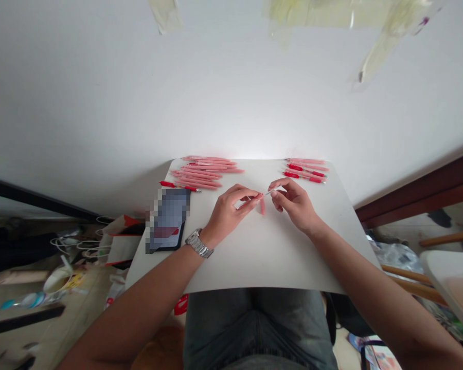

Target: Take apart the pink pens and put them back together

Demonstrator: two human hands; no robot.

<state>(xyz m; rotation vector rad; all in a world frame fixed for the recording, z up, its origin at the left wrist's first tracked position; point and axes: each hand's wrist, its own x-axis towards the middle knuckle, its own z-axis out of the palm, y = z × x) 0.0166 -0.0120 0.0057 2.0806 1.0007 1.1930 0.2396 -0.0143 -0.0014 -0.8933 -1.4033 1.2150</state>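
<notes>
Above the middle of the table, a thin whitish pen refill [268, 192] spans the gap between my two hands. My left hand [234, 206], with a metal watch on its wrist, pinches the left end between thumb and fingertips. My right hand [293, 201] has its thumb and forefinger closed on the other end, its remaining fingers curled. Just below the fingertips lies a short pink pen barrel piece [262, 206]. Many pink pens [200, 172] lie bunched at the back left, and a smaller group of pink and red pens [306, 172] rests at the back right.
A red pen [180, 186] lies above a dark phone [170, 221] with a blurred screen at the table's left side. The white table [254, 262] stands against a white wall [231, 92]. A white chair or stool [447, 272] is to the right; cables, bags and a bottle [31, 299] clutter the left floor.
</notes>
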